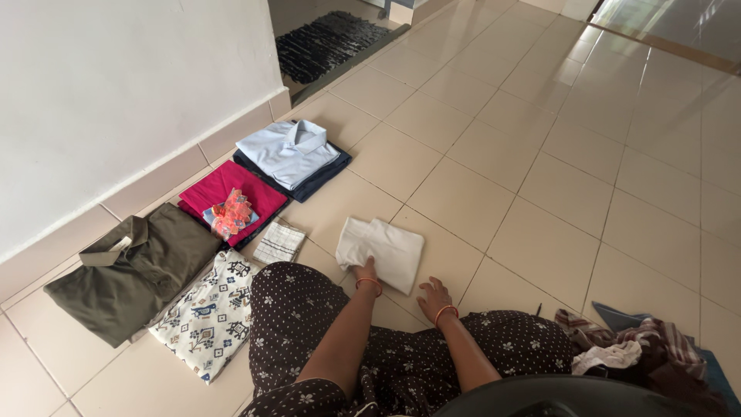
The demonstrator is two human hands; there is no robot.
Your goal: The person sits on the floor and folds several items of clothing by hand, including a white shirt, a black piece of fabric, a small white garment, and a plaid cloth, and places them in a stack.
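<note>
I sit on a tiled floor. My left hand point(366, 271) rests flat on the near edge of a folded white cloth point(382, 249) lying in front of my knees. My right hand point(434, 294) lies on the floor tile just right of that cloth, fingers spread, holding nothing. Both wrists wear orange bangles. My lap is covered by a dark dotted garment point(401, 351).
Folded clothes line the wall at left: a light blue shirt point(287, 150) on dark fabric, a magenta piece point(231, 189) with a small colourful cloth on it, a striped cloth point(279, 242), an olive shirt point(131, 270), a white patterned garment point(210, 313). Unfolded clothes point(633, 347) heap at right. A dark mat point(328, 42) lies ahead.
</note>
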